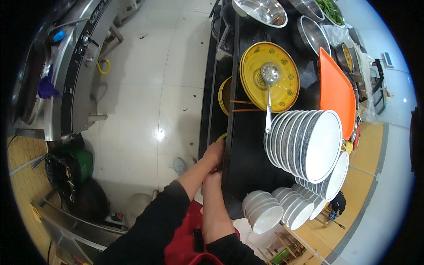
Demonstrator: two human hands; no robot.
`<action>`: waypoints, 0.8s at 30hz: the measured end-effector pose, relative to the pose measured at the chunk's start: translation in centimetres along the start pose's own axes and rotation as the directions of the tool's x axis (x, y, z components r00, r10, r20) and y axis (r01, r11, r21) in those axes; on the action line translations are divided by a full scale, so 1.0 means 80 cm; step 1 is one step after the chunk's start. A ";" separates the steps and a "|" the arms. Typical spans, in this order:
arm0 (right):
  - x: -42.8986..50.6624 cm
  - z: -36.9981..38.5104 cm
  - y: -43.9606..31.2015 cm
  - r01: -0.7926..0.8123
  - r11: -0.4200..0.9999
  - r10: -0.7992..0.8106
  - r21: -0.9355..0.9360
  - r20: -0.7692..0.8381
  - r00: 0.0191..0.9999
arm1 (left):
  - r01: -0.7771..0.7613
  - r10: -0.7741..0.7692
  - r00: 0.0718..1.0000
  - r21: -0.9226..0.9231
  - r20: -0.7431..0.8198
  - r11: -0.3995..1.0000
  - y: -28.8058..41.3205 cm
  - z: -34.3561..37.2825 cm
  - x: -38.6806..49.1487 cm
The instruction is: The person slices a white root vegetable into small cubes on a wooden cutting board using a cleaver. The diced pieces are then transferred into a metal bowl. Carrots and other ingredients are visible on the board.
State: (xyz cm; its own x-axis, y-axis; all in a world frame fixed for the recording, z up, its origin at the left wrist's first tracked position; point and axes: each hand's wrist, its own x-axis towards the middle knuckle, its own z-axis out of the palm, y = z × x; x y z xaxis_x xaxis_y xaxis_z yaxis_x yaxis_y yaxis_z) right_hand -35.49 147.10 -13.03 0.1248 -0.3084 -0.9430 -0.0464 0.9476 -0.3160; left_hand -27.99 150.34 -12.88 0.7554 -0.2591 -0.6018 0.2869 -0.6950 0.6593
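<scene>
Both my arms reach under the edge of a black counter (245,159). My left hand (216,153) is at a yellow rim (221,136), likely of a plate or bowl on the lower shelf; the counter edge hides its fingers. Just below it, my right hand (213,175) is mostly hidden behind my left wrist and the counter. Farther along the lower shelf stand stacked yellow dishes (225,96). On the counter, a perforated metal ladle (270,73) rests in the top one of several stacked yellow plates (285,66). Wooden chopsticks (245,110) stick out beside that stack.
Tall stacks of patterned bowls (323,145) and small white bowls (266,217) stand at the counter's near end. An orange tray (336,96) leans beyond them. Steel bowls (265,13) sit at the far end. Across the tiled floor (179,109) is a steel stove (76,73).
</scene>
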 end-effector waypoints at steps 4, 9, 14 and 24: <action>-0.004 0.005 0.003 -0.039 0.999 0.039 0.033 -0.011 0.999 | -0.130 0.117 0.981 -0.078 -0.157 0.988 0.003 -0.019 -0.031; -0.024 0.016 0.005 -0.078 0.994 0.082 0.080 -0.048 0.995 | -0.154 0.097 0.929 -0.135 -0.356 0.979 -0.005 -0.027 -0.062; -0.015 0.007 0.000 -0.129 0.985 0.143 0.116 -0.124 0.982 | -0.038 -0.086 0.872 -0.243 -0.481 0.969 -0.026 -0.030 -0.082; 0.086 -0.030 0.008 -0.002 0.997 0.002 -0.081 0.001 1.000 | -0.228 -0.432 0.747 -0.806 -0.505 0.546 -0.057 -0.077 -0.171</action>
State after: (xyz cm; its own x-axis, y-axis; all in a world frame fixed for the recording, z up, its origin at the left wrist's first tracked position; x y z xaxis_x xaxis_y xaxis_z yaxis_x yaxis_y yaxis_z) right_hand -37.05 145.41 -20.00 0.1257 -0.3060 -0.9437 -0.1271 0.9384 -0.3212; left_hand -35.99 161.22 -4.87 0.7380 0.4451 -0.5073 0.4590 0.2200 0.8608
